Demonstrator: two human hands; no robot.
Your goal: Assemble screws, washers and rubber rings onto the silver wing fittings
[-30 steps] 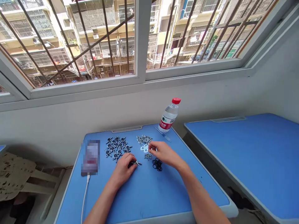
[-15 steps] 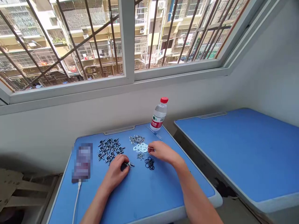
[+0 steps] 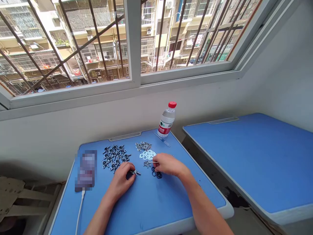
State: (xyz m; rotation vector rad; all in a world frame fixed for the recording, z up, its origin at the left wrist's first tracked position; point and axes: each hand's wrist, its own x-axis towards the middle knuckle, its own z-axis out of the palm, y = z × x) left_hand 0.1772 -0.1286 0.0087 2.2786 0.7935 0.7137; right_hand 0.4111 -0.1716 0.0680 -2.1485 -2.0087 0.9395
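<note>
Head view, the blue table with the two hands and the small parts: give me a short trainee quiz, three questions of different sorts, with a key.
1. Short answer: what is the left hand touching?
2. Multiple choice: which is nearer the black rings? A) left hand; B) right hand.
3. True or false: the red-capped bottle stands upright.

Key: 1. A small metal part. 2. B. 3. True.
</note>
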